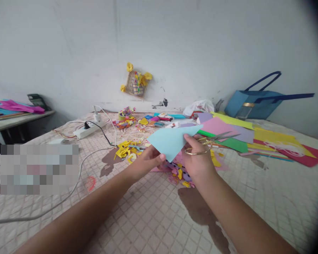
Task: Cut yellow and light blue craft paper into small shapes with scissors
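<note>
Light-blue paper [173,141]; gold-handled scissors [211,140]

- Between the 2 forearms [95,208], the near worktop [145,225] gives open room.
- The light-blue sheet [172,139], held between the left hand [148,162] and right hand [200,160], blocks the way straight ahead.
- Scissors [214,139] jut out rightward from the right hand, over the coloured sheets [235,144].
- Right of the right forearm, there is passage as far as those sheets.
- Yellow scraps [124,151] crowd the surface beyond the left hand.
- A grey cable [80,174] crosses the left side; the power strip [88,130] stands behind.
- Above the hands, free air reaches the wall [175,42].
</note>
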### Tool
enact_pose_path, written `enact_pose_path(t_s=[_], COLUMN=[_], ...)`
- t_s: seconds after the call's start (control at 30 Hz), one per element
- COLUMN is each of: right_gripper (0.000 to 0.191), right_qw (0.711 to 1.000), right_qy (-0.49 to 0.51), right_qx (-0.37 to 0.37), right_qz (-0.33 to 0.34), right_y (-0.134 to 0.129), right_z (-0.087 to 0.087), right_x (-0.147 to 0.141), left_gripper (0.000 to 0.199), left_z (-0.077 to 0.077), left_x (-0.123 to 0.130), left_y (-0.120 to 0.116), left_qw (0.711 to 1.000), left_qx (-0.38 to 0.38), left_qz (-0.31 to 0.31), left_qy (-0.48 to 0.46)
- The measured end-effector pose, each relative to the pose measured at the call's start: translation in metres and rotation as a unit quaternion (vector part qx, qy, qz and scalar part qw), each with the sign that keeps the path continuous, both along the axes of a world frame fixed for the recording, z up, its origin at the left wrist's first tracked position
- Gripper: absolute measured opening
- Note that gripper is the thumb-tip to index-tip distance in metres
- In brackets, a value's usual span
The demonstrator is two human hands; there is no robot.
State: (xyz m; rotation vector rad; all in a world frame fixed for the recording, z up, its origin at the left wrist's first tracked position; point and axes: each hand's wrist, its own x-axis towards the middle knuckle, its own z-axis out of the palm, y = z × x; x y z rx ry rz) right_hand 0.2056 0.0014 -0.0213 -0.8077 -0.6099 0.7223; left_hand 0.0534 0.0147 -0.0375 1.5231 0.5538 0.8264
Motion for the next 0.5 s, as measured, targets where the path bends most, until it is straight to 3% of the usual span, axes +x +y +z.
enact_pose_path(t_s=[0.13, 0.23, 0.33, 0.4, 0.5], right_gripper=[0.024, 0.024, 0.025, 0.026, 0.025], right_qw=[0.998, 0.997, 0.994, 0.989, 0.972], right_qy=[-0.051, -0.068, -0.105, -0.137, -0.209], right_qx=[0.014, 0.018, 0.032, 0.051, 0.093], right_qz=[0.024, 0.025, 0.024, 0.031, 0.052], right_y=[-0.002, -0.004, -0.008, -0.012, -0.020], right_z=[-0.006, -0.008, -0.008, -0.006, -0.003], right_x=[-0.009, -0.013, -0.015, -0.016, -0.016], left_gripper=[0.028, 0.022, 0.021, 0.021, 0.024], left_z=[-0.003, 0.005, 0.015, 0.020, 0.026], left_x=[0.010, 0.011, 0.008, 0.003, -0.011], left_y=[-0.005, -0.008, -0.012, -0.011, -0.006], left_qw=[0.992, 0.977, 0.950, 0.942, 0.944], left_qx=[-0.058, -0.088, -0.110, -0.067, 0.083], left_qz=[0.074, 0.132, 0.229, 0.275, 0.293], left_qy=[-0.088, -0.145, -0.180, -0.179, -0.126])
